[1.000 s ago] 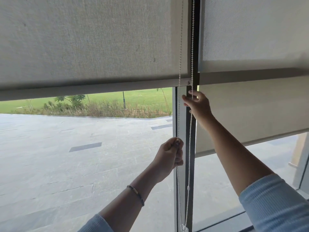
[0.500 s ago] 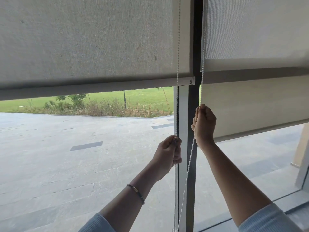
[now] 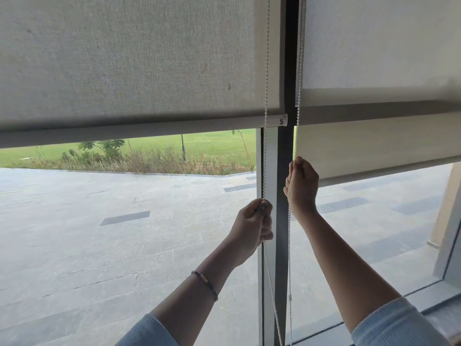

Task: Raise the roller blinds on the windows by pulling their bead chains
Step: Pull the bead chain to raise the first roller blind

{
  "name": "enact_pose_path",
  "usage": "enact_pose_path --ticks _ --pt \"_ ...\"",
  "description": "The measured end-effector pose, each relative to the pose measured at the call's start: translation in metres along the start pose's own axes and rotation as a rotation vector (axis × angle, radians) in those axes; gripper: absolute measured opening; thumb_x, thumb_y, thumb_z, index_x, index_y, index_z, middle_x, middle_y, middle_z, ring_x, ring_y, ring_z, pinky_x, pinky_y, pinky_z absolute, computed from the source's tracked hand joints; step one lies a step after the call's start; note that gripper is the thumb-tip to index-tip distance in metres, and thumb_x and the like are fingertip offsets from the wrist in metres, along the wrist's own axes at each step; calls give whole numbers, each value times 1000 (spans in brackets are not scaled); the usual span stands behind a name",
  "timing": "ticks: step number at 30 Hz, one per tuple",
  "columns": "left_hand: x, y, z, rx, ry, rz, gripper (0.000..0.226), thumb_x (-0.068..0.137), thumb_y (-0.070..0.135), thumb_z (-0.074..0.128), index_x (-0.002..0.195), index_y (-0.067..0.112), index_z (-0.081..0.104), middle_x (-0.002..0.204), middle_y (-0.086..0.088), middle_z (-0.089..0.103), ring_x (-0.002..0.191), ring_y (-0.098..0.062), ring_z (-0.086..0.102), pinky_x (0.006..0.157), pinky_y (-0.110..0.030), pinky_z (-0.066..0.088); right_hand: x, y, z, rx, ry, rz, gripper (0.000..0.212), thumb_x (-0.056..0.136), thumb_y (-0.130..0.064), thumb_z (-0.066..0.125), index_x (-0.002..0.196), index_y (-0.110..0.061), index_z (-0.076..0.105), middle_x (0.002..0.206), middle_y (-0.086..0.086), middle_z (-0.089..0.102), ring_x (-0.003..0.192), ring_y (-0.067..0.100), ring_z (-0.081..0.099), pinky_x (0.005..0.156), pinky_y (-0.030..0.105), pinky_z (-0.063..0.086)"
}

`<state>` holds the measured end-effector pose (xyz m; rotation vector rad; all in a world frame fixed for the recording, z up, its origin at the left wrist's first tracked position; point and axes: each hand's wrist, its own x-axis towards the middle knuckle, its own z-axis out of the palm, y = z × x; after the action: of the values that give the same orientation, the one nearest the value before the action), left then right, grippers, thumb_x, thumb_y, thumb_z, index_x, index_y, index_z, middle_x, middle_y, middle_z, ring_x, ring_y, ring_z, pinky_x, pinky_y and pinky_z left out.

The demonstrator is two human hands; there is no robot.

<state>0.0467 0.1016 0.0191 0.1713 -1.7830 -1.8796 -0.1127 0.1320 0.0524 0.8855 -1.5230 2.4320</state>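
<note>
A beige roller blind (image 3: 129, 61) covers the upper part of the left window, its bottom bar (image 3: 139, 129) about level with the far lawn. A white bead chain (image 3: 267, 71) hangs in two strands along the dark window post (image 3: 284, 158). My left hand (image 3: 253, 227) is closed on the left strand, lower down. My right hand (image 3: 301, 188) is fisted on the right strand, higher up beside the post. A second blind (image 3: 379, 46) covers the right window, and a further blind's lower edge (image 3: 389, 172) slants behind it.
Through the glass lie a grey paved terrace (image 3: 112, 233) and a lawn with shrubs (image 3: 154, 156). The window sill and frame corner (image 3: 444, 278) run along the lower right. A bracelet (image 3: 205, 283) sits on my left wrist.
My right hand has come down along the right chain strand from near the bar to below it and closed into a fist. My left hand stays in place on the left strand.
</note>
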Motion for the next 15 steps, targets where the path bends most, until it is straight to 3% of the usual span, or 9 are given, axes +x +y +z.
enact_pose_path --ticks 7,9,11,13,15 --pt "-1 5 2 19 -9 15 38 108 19 33 70 19 40 57 0 21 58 -19 7 59 -39 10 3 4 -4 -99 31 -41 42 98 -46 41 59 -30 44 54 -4 37 48 16 28 53 32 23" --pt "-2 7 1 59 16 33 38 107 17 33 71 17 44 55 0 27 51 -15 15 56 -36 13 3 -1 -8 -140 14 -49 42 99 -43 40 60 -29 44 54 -2 37 48 17 31 53 34 26" --pt "-2 9 -4 179 86 87 36 106 12 34 77 13 55 56 -2 44 47 -15 37 51 -29 26 1 -8 -12 -199 -19 -47 38 103 -33 41 68 -25 55 55 1 46 50 19 43 54 36 36" --pt "-2 12 -12 338 142 128 31 104 10 37 90 12 65 73 -3 66 63 -14 62 59 -27 44 -2 -13 -15 -292 -46 -51 29 104 -25 41 96 -16 67 82 6 68 79 26 66 73 41 53" --pt "-6 14 -22 479 181 151 29 103 13 42 103 23 69 101 1 74 91 -18 68 75 -36 51 -7 -16 -18 -367 -55 -60 33 105 -27 39 128 -12 59 125 10 66 117 25 61 102 40 48"
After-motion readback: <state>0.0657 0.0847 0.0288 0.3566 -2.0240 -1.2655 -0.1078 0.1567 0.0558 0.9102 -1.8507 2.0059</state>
